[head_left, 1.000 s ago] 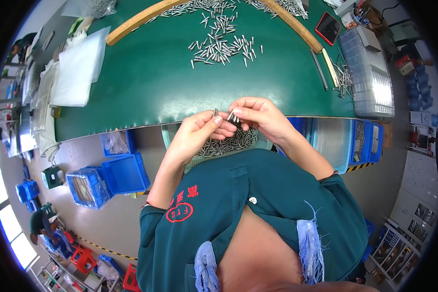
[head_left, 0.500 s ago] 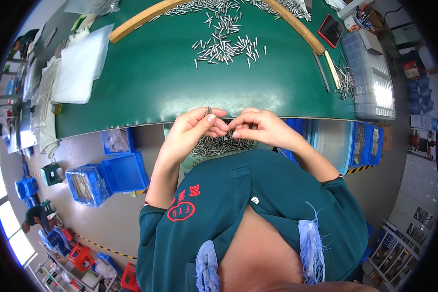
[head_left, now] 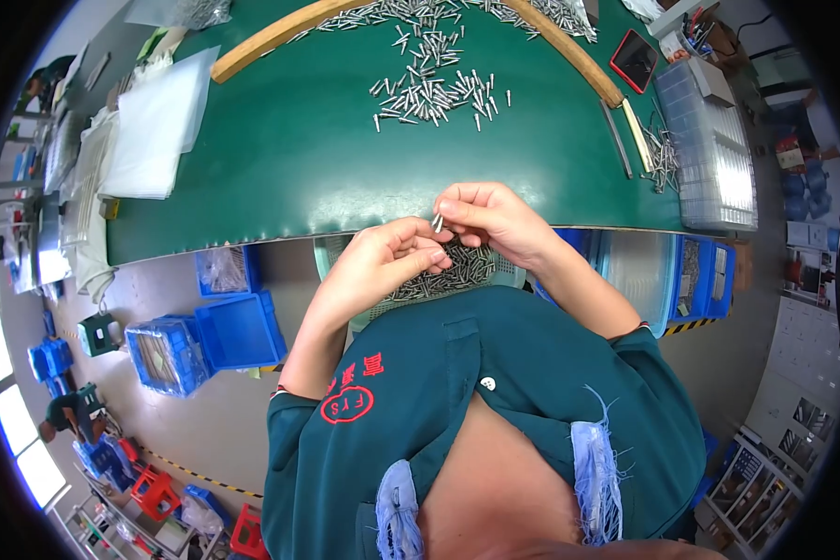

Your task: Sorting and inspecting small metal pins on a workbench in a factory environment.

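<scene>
My right hand (head_left: 499,222), raised at the table's front edge, pinches a small silver tapered metal pin (head_left: 437,223) between thumb and fingertips. Close beside it on the left, my left hand (head_left: 383,261) has its fingers curled and thumb bent inward; whatever lies in them is hidden. Below both hands, a pale green basket (head_left: 511,268) holds a heap of small dark metal pieces (head_left: 457,272). Farther off, on the green table (head_left: 299,140), a scattered pile of silver metal pins (head_left: 429,97) lies loose.
A curved wooden strip (head_left: 569,49) borders the pile. To the right are a red-edged phone (head_left: 635,61), a dark rod (head_left: 616,140) and clear plastic boxes (head_left: 709,149). White sheets (head_left: 159,131) lie at left. Blue crates (head_left: 238,327) stand below the table's edge.
My right hand has risen from over the basket and now shows a pin at its fingertips. My left hand has lowered and turned; the silver pieces seen between its fingers no longer show there.
</scene>
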A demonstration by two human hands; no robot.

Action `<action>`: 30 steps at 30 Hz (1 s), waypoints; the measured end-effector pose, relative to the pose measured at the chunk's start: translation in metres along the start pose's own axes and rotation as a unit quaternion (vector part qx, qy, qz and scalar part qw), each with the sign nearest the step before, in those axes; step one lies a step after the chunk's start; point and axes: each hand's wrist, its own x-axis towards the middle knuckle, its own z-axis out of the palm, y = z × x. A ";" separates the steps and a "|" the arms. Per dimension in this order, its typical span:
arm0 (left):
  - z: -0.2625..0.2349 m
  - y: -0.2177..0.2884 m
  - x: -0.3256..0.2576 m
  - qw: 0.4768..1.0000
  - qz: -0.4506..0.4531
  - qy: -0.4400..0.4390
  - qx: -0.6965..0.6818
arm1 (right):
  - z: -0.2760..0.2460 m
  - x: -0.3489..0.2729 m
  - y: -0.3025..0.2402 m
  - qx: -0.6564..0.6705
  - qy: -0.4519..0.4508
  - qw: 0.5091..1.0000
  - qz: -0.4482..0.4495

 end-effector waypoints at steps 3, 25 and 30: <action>-0.002 0.002 0.000 1.000 0.011 0.006 0.005 | -0.005 0.000 0.011 0.260 -0.038 0.962 0.069; -0.030 -0.026 -0.021 0.992 0.040 0.119 0.028 | -0.246 0.068 -0.099 -0.082 0.382 0.898 -0.205; -0.034 -0.026 -0.020 0.989 0.042 0.142 0.007 | -0.242 0.072 -0.118 -0.079 0.455 0.848 -0.260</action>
